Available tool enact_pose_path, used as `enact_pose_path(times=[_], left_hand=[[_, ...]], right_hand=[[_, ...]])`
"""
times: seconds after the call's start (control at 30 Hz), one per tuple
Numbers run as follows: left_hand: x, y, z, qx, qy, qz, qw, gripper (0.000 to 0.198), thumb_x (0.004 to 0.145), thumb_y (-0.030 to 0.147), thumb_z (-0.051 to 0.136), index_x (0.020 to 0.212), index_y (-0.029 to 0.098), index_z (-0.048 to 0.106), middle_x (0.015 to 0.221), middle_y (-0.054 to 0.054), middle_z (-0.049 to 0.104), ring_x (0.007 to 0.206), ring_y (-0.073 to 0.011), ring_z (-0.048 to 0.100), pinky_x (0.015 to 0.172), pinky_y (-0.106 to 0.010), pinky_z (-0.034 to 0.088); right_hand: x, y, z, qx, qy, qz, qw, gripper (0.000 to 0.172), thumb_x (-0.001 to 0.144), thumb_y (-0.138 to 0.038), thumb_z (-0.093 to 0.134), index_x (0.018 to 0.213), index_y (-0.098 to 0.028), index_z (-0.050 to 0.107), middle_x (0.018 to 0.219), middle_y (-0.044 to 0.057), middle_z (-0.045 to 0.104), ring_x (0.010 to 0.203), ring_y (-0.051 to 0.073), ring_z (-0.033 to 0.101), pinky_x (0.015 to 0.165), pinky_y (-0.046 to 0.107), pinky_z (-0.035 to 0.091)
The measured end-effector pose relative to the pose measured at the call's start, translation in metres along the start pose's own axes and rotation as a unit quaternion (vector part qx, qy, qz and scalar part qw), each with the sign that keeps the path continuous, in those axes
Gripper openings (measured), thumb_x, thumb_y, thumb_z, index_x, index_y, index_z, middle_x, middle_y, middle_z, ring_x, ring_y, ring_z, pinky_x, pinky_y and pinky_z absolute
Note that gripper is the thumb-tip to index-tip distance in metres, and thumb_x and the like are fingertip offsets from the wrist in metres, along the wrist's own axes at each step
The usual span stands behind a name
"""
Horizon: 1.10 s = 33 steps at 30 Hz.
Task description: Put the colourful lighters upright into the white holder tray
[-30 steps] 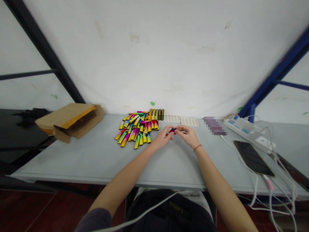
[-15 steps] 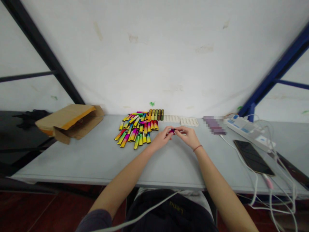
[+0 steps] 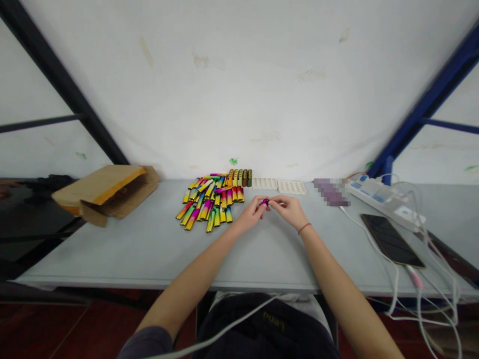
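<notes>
My left hand (image 3: 251,214) is closed on a small shiny purple-pink piece (image 3: 265,202), held just above the table. Opposite it, the fingertips of my right hand (image 3: 290,210) pinch together at the piece's right end. Fingers cover most of the piece, so its exact kind cannot be made out. To the left of my hands lies a loose heap of slim, shiny pieces in rainbow colours (image 3: 205,197). Behind the heap, several short tubes (image 3: 241,177) in orange, yellow and dark green stand upright in rows. White trays with rows of holes (image 3: 292,187) lie just beyond my fingers.
An open brown cardboard package (image 3: 105,187) lies at the left of the grey table (image 3: 149,254). On the right are a dark phone (image 3: 391,240), a white power strip (image 3: 387,202), a blurred purple object (image 3: 332,192) and tangled white cables. A white wall rises behind.
The pinched piece has turned slightly between my fingers, and both hands stay nearly in place. The whole view has shifted a little.
</notes>
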State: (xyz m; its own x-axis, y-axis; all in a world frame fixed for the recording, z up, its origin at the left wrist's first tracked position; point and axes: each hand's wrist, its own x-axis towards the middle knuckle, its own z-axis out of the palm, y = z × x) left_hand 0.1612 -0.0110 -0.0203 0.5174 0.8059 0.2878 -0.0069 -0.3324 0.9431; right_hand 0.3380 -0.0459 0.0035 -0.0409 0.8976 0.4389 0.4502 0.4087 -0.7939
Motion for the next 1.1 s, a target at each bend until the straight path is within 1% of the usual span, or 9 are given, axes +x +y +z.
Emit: enact_pose_path(times=[0.17,0.3,0.43,0.53,0.67,0.77,0.93,1.0,1.1], left_hand=[[0.003,0.01,0.007,-0.145,0.027,-0.056,0.987,0.041,0.087,0.047,0.063,0.115,0.019,0.052,0.073,0.004,0.058,0.049,-0.0075,0.047,0.047,-0.021,0.034],[0.002,0.014,0.008,-0.169,0.04,-0.085,0.981,0.052,0.078,0.045,0.074,0.117,0.02,0.05,0.062,0.009,0.05,0.044,-0.006,0.043,0.045,-0.02,0.031],[0.002,0.012,0.007,-0.154,0.058,-0.086,0.983,0.054,0.075,0.042,0.078,0.115,0.021,0.048,0.065,0.009,0.055,0.042,-0.0045,0.042,0.044,-0.02,0.031],[0.004,0.01,0.008,-0.162,0.067,-0.096,0.98,0.041,0.081,0.043,0.072,0.104,0.02,0.049,0.077,0.004,0.062,0.043,-0.0038,0.046,0.044,-0.02,0.033],[0.005,0.015,0.007,-0.196,0.069,-0.132,0.969,0.037,0.084,0.044,0.067,0.108,0.02,0.053,0.08,0.002,0.06,0.05,-0.006,0.051,0.047,-0.02,0.041],[0.006,0.019,0.005,-0.243,0.077,-0.159,0.954,0.033,0.085,0.045,0.063,0.106,0.02,0.056,0.068,0.006,0.051,0.045,-0.0059,0.042,0.042,-0.018,0.035],[0.006,0.022,0.0,-0.271,0.116,-0.198,0.935,0.048,0.088,0.062,0.046,0.067,0.019,0.049,0.049,0.009,0.03,0.037,-0.0048,0.023,0.039,-0.019,0.018],[0.005,0.022,0.0,-0.268,0.137,-0.199,0.933,0.053,0.086,0.065,0.043,0.06,0.02,0.044,0.046,0.009,0.026,0.036,-0.0049,0.02,0.039,-0.019,0.016],[0.004,0.024,0.0,-0.269,0.147,-0.209,0.928,0.052,0.087,0.062,0.041,0.055,0.021,0.038,0.044,0.009,0.022,0.036,-0.0051,0.016,0.039,-0.02,0.012]], right_hand=[[0.003,0.0,0.005,0.102,-0.001,0.063,0.993,0.044,0.076,-0.058,0.069,0.093,-0.017,0.076,0.083,0.007,0.078,0.072,0.02,0.07,0.07,0.034,0.058],[0.006,0.007,0.001,0.101,0.018,0.098,0.99,0.052,0.084,-0.064,0.057,0.099,-0.017,0.074,0.091,0.009,0.077,0.07,0.018,0.068,0.063,0.032,0.056],[0.015,0.032,-0.017,-0.043,0.096,0.112,0.988,0.043,0.087,-0.052,0.054,0.099,-0.015,0.073,0.098,0.013,0.076,0.084,0.023,0.069,0.08,0.038,0.057],[0.02,0.054,-0.034,-0.255,0.136,0.153,0.945,0.039,0.089,-0.032,0.051,0.114,-0.009,0.07,0.12,0.02,0.07,0.112,0.029,0.063,0.101,0.044,0.047],[0.02,0.071,-0.049,-0.433,0.066,0.184,0.88,0.045,0.094,-0.032,0.049,0.135,-0.015,0.059,0.148,0.016,0.051,0.135,0.031,0.047,0.108,0.047,0.039],[0.014,0.069,-0.052,-0.474,0.001,0.185,0.861,0.04,0.098,-0.033,0.045,0.13,-0.018,0.064,0.141,0.014,0.058,0.127,0.027,0.055,0.104,0.04,0.043],[-0.001,0.047,-0.048,-0.494,-0.031,0.172,0.852,0.038,0.096,-0.035,0.045,0.104,-0.017,0.077,0.113,0.017,0.07,0.105,0.031,0.065,0.09,0.039,0.049],[-0.005,0.04,-0.044,-0.487,-0.014,0.156,0.859,0.038,0.095,-0.038,0.046,0.103,-0.019,0.077,0.12,0.017,0.067,0.107,0.033,0.063,0.089,0.041,0.05],[-0.004,0.039,-0.041,-0.472,0.049,0.122,0.872,0.042,0.096,-0.042,0.047,0.121,-0.017,0.07,0.136,0.018,0.059,0.116,0.034,0.059,0.094,0.043,0.048]])
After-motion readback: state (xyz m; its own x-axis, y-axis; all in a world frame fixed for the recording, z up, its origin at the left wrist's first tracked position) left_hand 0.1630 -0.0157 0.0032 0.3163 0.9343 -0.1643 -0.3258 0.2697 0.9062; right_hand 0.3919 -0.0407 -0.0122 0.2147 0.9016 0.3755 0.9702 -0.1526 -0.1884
